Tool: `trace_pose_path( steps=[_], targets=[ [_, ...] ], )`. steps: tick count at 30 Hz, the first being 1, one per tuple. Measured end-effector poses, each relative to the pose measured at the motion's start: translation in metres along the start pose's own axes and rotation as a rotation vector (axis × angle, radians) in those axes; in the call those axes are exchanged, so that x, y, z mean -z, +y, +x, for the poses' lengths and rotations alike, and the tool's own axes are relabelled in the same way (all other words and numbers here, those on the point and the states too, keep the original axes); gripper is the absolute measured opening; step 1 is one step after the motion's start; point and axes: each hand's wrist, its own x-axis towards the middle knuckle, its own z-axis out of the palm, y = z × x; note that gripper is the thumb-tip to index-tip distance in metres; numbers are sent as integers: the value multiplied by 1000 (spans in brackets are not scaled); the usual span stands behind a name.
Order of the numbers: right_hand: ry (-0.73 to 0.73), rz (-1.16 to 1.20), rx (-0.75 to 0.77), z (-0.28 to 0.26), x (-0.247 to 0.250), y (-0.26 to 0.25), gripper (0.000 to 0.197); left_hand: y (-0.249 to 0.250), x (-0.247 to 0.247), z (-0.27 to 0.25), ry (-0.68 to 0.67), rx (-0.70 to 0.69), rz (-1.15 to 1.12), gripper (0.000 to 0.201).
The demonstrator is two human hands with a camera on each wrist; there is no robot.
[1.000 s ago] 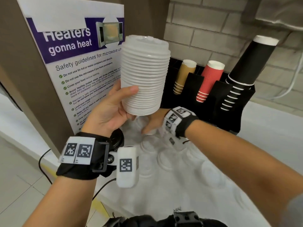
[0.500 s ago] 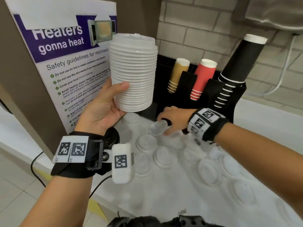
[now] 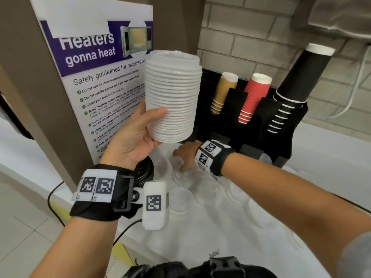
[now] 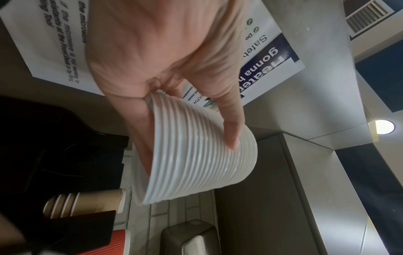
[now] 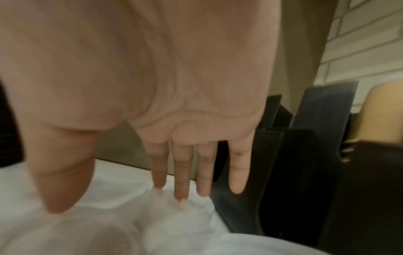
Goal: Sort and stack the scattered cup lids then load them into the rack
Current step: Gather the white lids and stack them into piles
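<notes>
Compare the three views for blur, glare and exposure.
Head view: sharp on the lid stack, but loose lids wash out against the white counter. Left wrist: ceiling light glares. Right wrist: motion-blurred right hand, fingers soft.

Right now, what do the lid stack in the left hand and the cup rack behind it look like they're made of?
Lid stack: thin moulded plastic by the look, white with a soft sheen; the ribbed rims nest tightly and edges look slightly translucent. The left hand grips its lower part.
Cup rack: flat black panels with a matte finish and clean-cut slots, probably acrylic or coated board; I can't tell which.
</notes>
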Motion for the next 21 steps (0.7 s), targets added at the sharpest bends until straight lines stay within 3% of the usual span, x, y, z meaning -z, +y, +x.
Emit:
trace_pose_path(
  steps=[3, 7, 10, 14, 16, 19, 21],
  targets=[
    [-114, -69, -31, -28, 2, 9, 62, 0, 0, 0, 8, 1, -19, 125],
    [64, 109, 82, -60, 12, -3, 45, -3, -2, 3, 15, 4, -28, 126],
    [14, 141, 198, -76, 7, -31, 44, -6, -4, 5, 8, 28, -48, 126],
    [-23, 55, 146, -93, 2, -28, 34, -10, -11, 4, -21, 37, -47, 127],
    [120, 346, 109, -102, 8, -12, 32, -12, -14, 4, -39, 33, -49, 126],
    [389, 1159, -12, -119, 16, 7, 43, -16, -21, 5, -46, 19, -42, 126],
    [462, 1629, 41, -128, 15, 13, 53, -20, -24, 6, -46, 3, -40, 122]
  ],
)
